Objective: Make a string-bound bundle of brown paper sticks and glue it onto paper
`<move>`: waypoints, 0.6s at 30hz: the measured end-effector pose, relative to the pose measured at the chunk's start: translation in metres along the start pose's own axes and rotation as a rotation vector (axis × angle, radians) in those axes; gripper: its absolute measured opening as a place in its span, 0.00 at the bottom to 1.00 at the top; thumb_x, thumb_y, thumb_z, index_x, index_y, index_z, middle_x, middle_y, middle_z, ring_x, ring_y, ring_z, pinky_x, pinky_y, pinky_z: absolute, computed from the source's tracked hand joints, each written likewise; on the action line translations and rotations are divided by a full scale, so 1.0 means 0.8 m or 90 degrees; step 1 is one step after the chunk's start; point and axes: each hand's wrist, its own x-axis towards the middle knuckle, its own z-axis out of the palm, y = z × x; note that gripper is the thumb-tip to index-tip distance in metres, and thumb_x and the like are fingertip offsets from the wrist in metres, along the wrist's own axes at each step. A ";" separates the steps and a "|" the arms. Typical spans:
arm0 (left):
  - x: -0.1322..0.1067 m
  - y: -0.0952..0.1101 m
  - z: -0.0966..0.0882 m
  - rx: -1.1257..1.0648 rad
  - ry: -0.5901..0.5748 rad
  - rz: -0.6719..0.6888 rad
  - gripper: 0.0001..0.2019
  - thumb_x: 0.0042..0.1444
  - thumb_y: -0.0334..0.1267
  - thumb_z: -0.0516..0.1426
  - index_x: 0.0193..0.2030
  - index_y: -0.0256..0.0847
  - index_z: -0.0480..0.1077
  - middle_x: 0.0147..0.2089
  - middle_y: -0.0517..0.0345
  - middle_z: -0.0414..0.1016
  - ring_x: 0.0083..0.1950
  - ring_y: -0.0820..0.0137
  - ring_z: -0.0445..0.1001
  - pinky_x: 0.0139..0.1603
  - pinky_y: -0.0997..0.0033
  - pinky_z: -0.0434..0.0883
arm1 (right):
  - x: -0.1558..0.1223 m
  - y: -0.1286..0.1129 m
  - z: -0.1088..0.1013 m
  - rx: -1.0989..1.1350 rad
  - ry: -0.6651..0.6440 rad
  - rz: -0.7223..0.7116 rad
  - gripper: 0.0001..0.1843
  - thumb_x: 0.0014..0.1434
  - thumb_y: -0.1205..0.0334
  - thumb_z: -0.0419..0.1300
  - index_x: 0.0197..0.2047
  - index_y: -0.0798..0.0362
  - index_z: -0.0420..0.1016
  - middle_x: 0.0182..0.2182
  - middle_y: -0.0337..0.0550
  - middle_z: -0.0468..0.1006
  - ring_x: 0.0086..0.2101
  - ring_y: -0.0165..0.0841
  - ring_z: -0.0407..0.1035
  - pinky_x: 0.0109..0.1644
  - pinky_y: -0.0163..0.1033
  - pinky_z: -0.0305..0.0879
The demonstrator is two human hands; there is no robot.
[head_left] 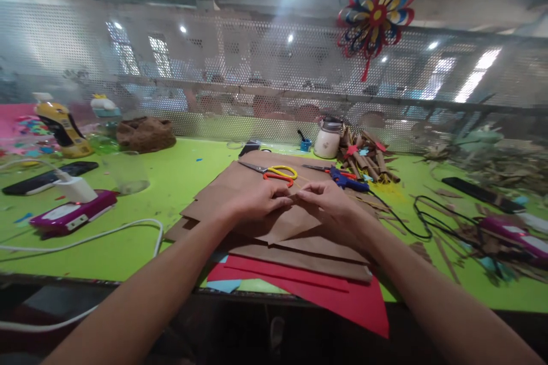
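Observation:
My left hand [260, 201] and my right hand [326, 198] meet over a stack of brown paper sheets [240, 188] on the green table [166, 182]. Both hands pinch the same small strip of brown paper between thumb and fingertips, fingers curled. Just beyond them lie scissors with yellow and orange handles [276, 173] on the brown paper. A blue glue gun [347, 181] rests right of the scissors. Red paper sheets [342, 296] stick out from under the brown stack at the table's near edge.
Left: a magenta device [71, 214] with a white charger and cable [98, 235], a black phone [47, 178], a clear cup [127, 172]. Back: a white jar [327, 140], rolled brown paper tubes [368, 159]. Right: black cord [428, 219], paper scraps. A paper pinwheel [377, 11] hangs on mesh.

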 end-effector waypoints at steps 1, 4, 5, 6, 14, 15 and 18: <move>0.000 0.001 0.000 0.003 0.005 0.001 0.13 0.58 0.43 0.50 0.38 0.37 0.72 0.33 0.56 0.73 0.34 0.70 0.65 0.36 0.71 0.61 | 0.001 0.000 -0.001 -0.006 -0.010 -0.002 0.15 0.47 0.53 0.66 0.32 0.57 0.79 0.29 0.43 0.77 0.29 0.29 0.67 0.32 0.35 0.60; 0.000 0.003 0.000 0.016 0.016 0.005 0.12 0.57 0.42 0.51 0.39 0.38 0.72 0.34 0.55 0.73 0.35 0.69 0.65 0.37 0.71 0.61 | 0.001 0.001 0.000 0.014 -0.021 0.000 0.15 0.45 0.54 0.67 0.33 0.57 0.78 0.30 0.43 0.77 0.29 0.30 0.68 0.33 0.35 0.61; -0.001 0.004 0.000 0.019 0.019 0.004 0.12 0.57 0.41 0.51 0.39 0.39 0.72 0.35 0.55 0.73 0.35 0.69 0.65 0.37 0.71 0.61 | 0.001 0.002 0.001 0.024 -0.015 -0.001 0.14 0.45 0.54 0.68 0.32 0.57 0.78 0.28 0.42 0.77 0.28 0.29 0.67 0.32 0.34 0.61; -0.001 0.005 -0.001 0.019 0.020 0.002 0.12 0.57 0.42 0.51 0.39 0.39 0.72 0.35 0.54 0.74 0.35 0.69 0.65 0.36 0.71 0.60 | 0.000 0.001 0.002 0.035 -0.007 -0.006 0.13 0.45 0.55 0.67 0.30 0.56 0.78 0.27 0.41 0.76 0.27 0.28 0.66 0.31 0.34 0.60; -0.006 0.005 -0.005 -0.034 0.011 -0.053 0.14 0.57 0.43 0.49 0.34 0.38 0.72 0.30 0.58 0.70 0.30 0.73 0.62 0.32 0.73 0.57 | -0.007 -0.021 -0.002 -0.008 0.090 -0.057 0.11 0.45 0.56 0.67 0.27 0.56 0.78 0.23 0.41 0.76 0.26 0.30 0.67 0.30 0.36 0.61; -0.006 0.004 -0.005 -0.041 0.010 -0.062 0.14 0.57 0.43 0.49 0.33 0.38 0.72 0.29 0.58 0.70 0.30 0.73 0.62 0.31 0.73 0.57 | -0.008 -0.022 -0.004 -0.029 0.094 -0.065 0.11 0.45 0.56 0.66 0.27 0.56 0.78 0.23 0.41 0.76 0.25 0.30 0.67 0.30 0.36 0.61; -0.006 0.002 -0.005 -0.046 0.007 -0.083 0.14 0.56 0.43 0.50 0.33 0.38 0.72 0.25 0.59 0.67 0.27 0.74 0.60 0.30 0.73 0.56 | -0.007 -0.022 -0.008 -0.063 0.087 -0.072 0.12 0.46 0.55 0.65 0.27 0.56 0.78 0.23 0.41 0.76 0.26 0.30 0.67 0.31 0.36 0.62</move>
